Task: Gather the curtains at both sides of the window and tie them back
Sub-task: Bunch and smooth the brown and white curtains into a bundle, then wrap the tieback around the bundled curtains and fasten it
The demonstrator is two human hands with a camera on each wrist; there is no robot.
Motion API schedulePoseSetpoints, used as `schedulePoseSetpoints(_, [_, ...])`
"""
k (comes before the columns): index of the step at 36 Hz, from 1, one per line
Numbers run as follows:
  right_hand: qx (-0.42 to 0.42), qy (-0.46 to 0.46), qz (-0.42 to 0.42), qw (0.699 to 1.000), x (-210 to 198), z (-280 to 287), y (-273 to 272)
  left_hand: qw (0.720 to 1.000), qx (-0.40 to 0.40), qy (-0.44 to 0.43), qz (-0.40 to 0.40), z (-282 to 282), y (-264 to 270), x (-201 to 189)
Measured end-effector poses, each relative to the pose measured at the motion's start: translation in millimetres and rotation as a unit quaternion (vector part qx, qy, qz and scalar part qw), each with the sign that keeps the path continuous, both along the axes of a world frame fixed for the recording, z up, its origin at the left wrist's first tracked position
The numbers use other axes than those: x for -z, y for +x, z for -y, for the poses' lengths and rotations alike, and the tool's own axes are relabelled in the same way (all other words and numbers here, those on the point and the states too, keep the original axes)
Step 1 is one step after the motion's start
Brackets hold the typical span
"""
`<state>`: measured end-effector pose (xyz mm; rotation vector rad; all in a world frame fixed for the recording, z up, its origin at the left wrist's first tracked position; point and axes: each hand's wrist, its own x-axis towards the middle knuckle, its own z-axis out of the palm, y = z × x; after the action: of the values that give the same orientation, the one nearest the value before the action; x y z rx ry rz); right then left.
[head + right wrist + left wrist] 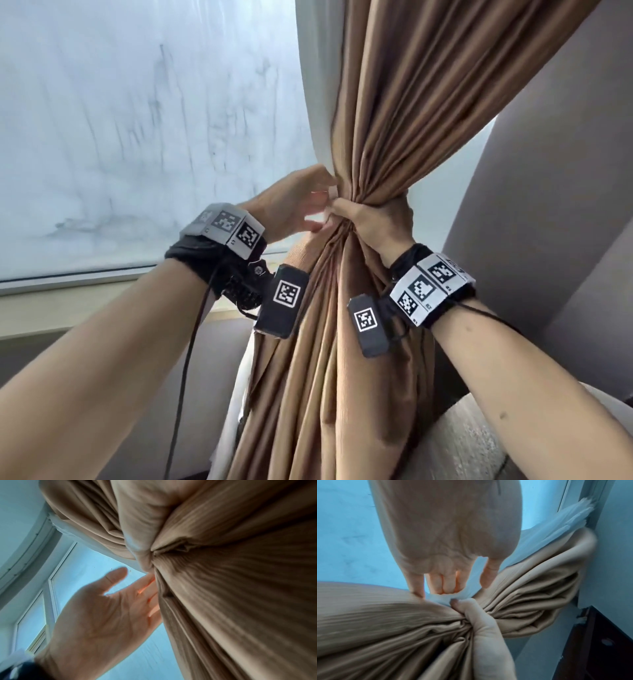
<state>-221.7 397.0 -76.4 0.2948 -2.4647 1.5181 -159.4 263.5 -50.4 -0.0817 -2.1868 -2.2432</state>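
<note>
A brown curtain (376,102) hangs at the right side of the window, pinched into a narrow waist. My right hand (380,219) grips that waist, fingers wrapped round the bunched folds; the left wrist view shows it (484,626) clenched on the cloth (368,615). A white sheer layer (318,85) runs along the curtain's left edge. My left hand (294,202) is beside the bunch with straight fingers, its fingertips (448,586) touching the sheer (447,599). In the right wrist view those fingers (149,596) slip behind the curtain (240,588). I see no tie-back.
The fogged window pane (137,137) fills the left, with its sill (68,284) below. A grey wall (548,171) stands right of the curtain. Grey upholstery (462,445) lies low at the right. Dark furniture (599,649) sits by the wall.
</note>
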Motion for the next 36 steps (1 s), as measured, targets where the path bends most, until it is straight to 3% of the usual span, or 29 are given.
schedulePoseSetpoints(3, [0.0, -0.025, -0.008, 1.0, -1, -2, -3, 0.999, -0.029, -0.02, -0.001, 0, -4, 10])
schedulePoseSetpoints(7, [0.008, -0.04, -0.012, 0.999, -2, -5, -8, 0.988, -0.074, -0.136, -0.023, -1, -5, 17])
schedulePoseSetpoints(11, [0.012, -0.052, -0.007, 0.999, 1, -7, -16, 0.972, -0.108, -0.195, -0.068, 4, -5, 27])
schedulePoseSetpoints(16, [0.01, -0.067, -0.013, 0.998, 5, -8, -24, 0.945, -0.226, -0.22, -0.088, 26, -3, 50])
schedulePoseSetpoints(20, [0.008, -0.071, -0.018, 0.997, 6, -7, -29, 0.968, -0.144, -0.205, -0.015, 30, 0, 61])
schedulePoseSetpoints(26, [0.01, -0.077, -0.016, 0.997, 8, -5, -32, 0.963, -0.081, -0.252, 0.044, 29, -6, 66])
schedulePoseSetpoints(32, [0.01, -0.08, -0.025, 0.996, 9, -9, -33, 0.938, -0.026, -0.333, 0.098, 32, -12, 78])
schedulePoseSetpoints(36, [0.002, -0.086, -0.027, 0.996, 8, -11, -35, 0.918, -0.069, -0.384, 0.073, 34, -18, 74])
